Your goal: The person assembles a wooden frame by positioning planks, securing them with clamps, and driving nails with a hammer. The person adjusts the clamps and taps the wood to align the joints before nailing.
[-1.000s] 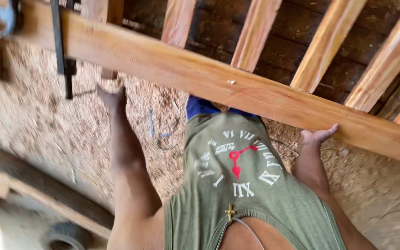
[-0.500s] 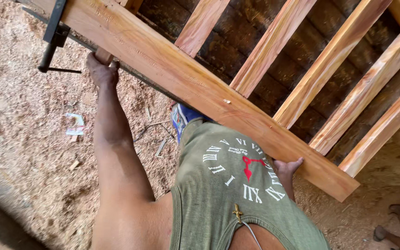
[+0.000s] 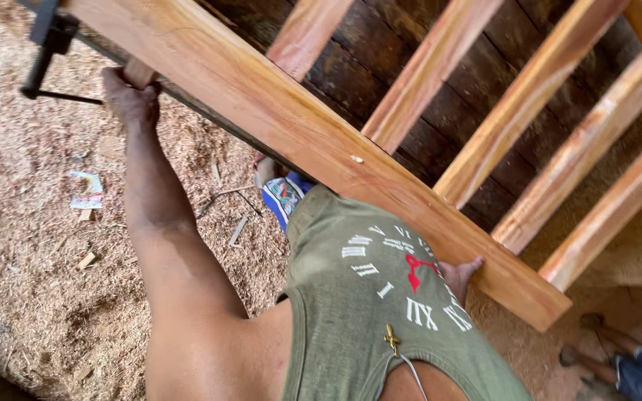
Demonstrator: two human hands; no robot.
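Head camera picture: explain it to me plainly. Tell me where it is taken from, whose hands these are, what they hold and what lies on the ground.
The camera sits on a person's head and looks down over their green shirt. No machine is here, only two bare hands. The left hand grips a wooden piece under the long wooden beam, near a black metal clamp. The right hand presses against the beam's near edge. The beam belongs to a frame with several slats running off it. The ground is covered in sawdust, with wood scraps and a scrap of paper on it. Another person's foot shows at the lower right.
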